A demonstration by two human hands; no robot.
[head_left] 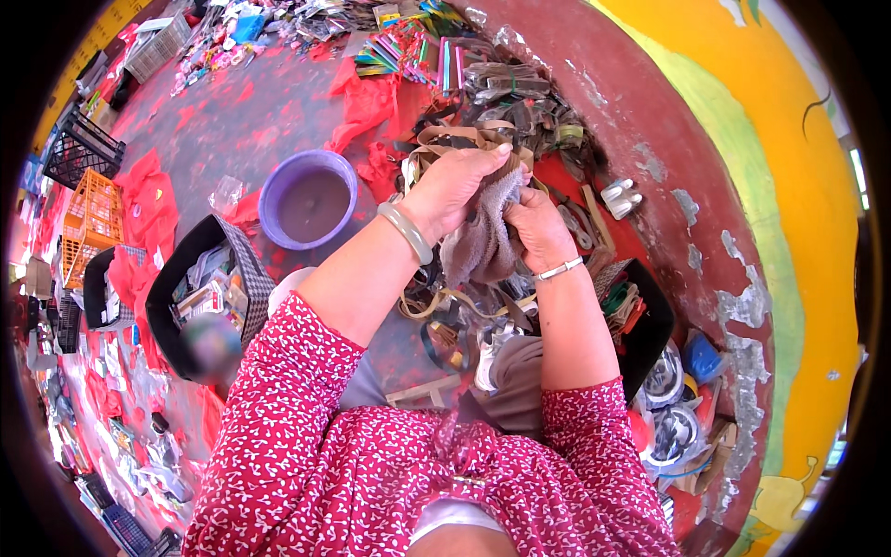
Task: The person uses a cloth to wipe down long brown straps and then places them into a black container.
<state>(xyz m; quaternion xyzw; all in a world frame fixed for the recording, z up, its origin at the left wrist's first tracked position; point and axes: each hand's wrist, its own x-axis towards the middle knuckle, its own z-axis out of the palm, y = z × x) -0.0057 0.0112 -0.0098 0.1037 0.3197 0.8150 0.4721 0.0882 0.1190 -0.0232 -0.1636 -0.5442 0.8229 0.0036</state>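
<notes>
From my remote seat, I see the right hand (541, 227) pinching a grey-brown cloth (483, 232) that droops between both hands. The left hand (450, 190) hides its own fingers; I can't tell what they grip. Beyond it, tan straps (457, 136) blur together. Leftward, murky liquid (311, 206) obscures the bottom of a purple basin (271, 206).

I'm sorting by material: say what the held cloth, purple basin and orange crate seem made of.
Grey-brown cloth: matte textile, perhaps terry, from its nubby surface; fibre unclear. Purple basin: likely smooth plastic, evenly coloured. Orange crate: probably moulded plastic, uniform lattice; finish unclear.
</notes>
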